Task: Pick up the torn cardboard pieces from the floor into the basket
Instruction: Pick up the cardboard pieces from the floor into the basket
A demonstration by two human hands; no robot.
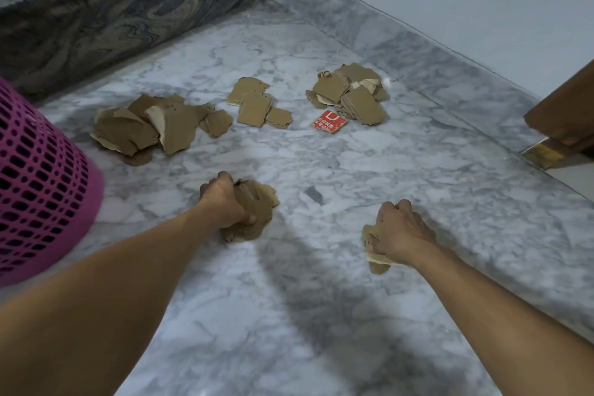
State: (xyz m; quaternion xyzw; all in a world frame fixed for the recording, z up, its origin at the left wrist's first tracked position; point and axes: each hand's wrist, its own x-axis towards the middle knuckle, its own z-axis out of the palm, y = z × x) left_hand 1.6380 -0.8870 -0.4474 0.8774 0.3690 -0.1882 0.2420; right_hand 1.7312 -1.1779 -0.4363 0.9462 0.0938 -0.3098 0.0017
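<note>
Torn cardboard pieces lie on a grey marbled floor (pixel 321 170) in three loose heaps: a left heap (pixel 154 125), a middle heap (pixel 257 106) and a right heap (pixel 352 93), with a small red printed scrap (pixel 330 121) just beside the right heap. Nearer the viewer, the left hand (pixel 225 202) has its fingers curled tight around a wad of cardboard (pixel 257 206) against the floor. The right hand (pixel 398 231) likewise clenches a smaller bunch (pixel 374 254). A pink mesh basket (pixel 38 180) stands at the left edge, near the left heap.
</note>
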